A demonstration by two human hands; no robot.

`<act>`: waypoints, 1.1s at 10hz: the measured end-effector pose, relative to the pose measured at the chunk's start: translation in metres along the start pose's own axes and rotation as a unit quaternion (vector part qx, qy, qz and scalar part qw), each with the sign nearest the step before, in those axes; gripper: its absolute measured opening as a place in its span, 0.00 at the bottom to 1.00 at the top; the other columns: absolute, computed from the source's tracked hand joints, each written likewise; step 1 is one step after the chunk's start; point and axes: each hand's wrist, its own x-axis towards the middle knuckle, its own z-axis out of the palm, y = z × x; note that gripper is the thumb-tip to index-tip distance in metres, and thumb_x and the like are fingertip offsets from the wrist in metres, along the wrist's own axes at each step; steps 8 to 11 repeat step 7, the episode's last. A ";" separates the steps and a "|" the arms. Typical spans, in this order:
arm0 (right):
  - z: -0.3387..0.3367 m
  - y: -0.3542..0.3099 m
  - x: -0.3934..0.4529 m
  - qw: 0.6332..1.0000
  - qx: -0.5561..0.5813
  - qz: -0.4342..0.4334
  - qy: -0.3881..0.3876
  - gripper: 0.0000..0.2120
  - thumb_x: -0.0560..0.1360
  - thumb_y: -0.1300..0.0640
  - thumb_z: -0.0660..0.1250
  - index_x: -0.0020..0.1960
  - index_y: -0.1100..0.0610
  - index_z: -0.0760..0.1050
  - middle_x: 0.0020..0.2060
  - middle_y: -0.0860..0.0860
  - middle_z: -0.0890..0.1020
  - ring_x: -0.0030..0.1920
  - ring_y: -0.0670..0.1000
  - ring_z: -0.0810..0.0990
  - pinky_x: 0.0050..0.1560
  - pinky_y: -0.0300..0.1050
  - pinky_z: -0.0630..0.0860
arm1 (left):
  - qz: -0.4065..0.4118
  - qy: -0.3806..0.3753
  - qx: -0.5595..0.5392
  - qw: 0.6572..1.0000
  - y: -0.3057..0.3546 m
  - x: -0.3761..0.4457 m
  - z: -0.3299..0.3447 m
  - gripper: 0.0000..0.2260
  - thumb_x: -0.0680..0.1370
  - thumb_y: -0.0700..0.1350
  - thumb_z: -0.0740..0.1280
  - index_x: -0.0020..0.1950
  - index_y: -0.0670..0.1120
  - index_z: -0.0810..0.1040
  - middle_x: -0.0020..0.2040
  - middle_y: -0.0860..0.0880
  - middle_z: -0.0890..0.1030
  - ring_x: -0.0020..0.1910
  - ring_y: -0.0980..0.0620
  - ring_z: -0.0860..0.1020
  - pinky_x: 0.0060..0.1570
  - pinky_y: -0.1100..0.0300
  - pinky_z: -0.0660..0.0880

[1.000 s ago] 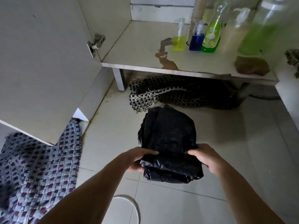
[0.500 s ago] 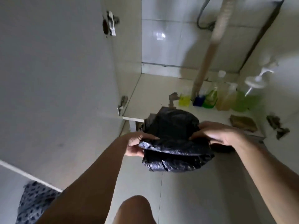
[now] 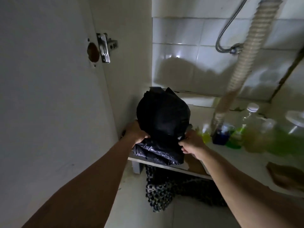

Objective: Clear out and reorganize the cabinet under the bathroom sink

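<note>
A bundle of black plastic bags (image 3: 162, 122) is being held at the left front corner of the cabinet floor (image 3: 197, 112), close against the left side panel (image 3: 128, 76), its near end hanging just over the front edge of the shelf. It is being gripped from both sides: the left hand (image 3: 136, 133) is curled around its left flank, and the right hand (image 3: 191, 143) is pinching the crinkled plastic on its right, so both grips are being kept narrow and closed on the bundle itself. The two-sided hold is probably being used because loose folded plastic would otherwise slump or unroll; squeezed this way, it is being kept compact. The corner seems to be chosen so that the wall can support the soft bundle. The right half of the floor is already being occupied by a row of bottles (image 3: 222, 135) with yellow, blue and green liquids, grouped around the foot of the corrugated drain hose (image 3: 245, 63), with a brown cloth-like lump (image 3: 286, 175) nearer the front. Whether the bundle is resting fully on the floor cannot be told. A patterned mat (image 3: 161, 191) is lying on the tiles beneath the cabinet.
</note>
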 end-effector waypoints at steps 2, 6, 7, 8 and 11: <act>0.026 0.023 0.056 1.000 -0.005 0.004 0.030 0.15 0.74 0.67 0.63 0.60 0.64 0.72 0.47 0.59 0.80 0.45 0.57 0.81 0.49 0.51 0.81 | 0.079 0.052 0.140 0.986 -0.011 0.024 0.027 0.36 0.72 0.43 0.72 0.75 0.42 0.57 0.68 0.39 0.70 0.65 0.39 0.71 0.63 0.51 0.70; 0.025 0.034 0.049 0.996 -0.084 -0.036 -0.006 0.19 0.67 0.66 0.65 0.58 0.60 0.70 0.53 0.59 0.78 0.53 0.57 0.77 0.42 0.42 0.71 | 0.054 0.036 0.280 0.958 -0.015 0.023 0.033 0.23 0.79 0.50 0.62 0.69 0.38 0.63 0.64 0.38 0.71 0.60 0.40 0.74 0.55 0.51 0.73; 0.019 0.035 0.035 0.995 -0.085 -0.057 -0.006 0.19 0.69 0.64 0.67 0.59 0.59 0.69 0.52 0.55 0.77 0.52 0.54 0.77 0.47 0.46 0.73 | 0.075 0.064 0.290 0.952 -0.009 0.010 0.034 0.23 0.80 0.53 0.60 0.69 0.40 0.63 0.67 0.39 0.68 0.63 0.41 0.71 0.59 0.50 0.71; 0.019 0.035 0.035 0.995 -0.085 -0.057 -0.006 0.19 0.69 0.64 0.67 0.59 0.59 0.69 0.52 0.55 0.77 0.52 0.54 0.77 0.47 0.46 0.73 | 0.075 0.064 0.290 0.952 -0.009 0.010 0.034 0.23 0.80 0.53 0.60 0.69 0.40 0.63 0.67 0.39 0.68 0.63 0.41 0.71 0.59 0.50 0.71; 0.019 0.035 0.035 0.995 -0.085 -0.057 -0.006 0.19 0.69 0.64 0.67 0.59 0.59 0.69 0.52 0.55 0.77 0.52 0.54 0.77 0.47 0.46 0.73 | 0.075 0.064 0.290 0.952 -0.009 0.010 0.034 0.23 0.80 0.53 0.60 0.69 0.40 0.63 0.67 0.39 0.68 0.63 0.41 0.71 0.59 0.50 0.71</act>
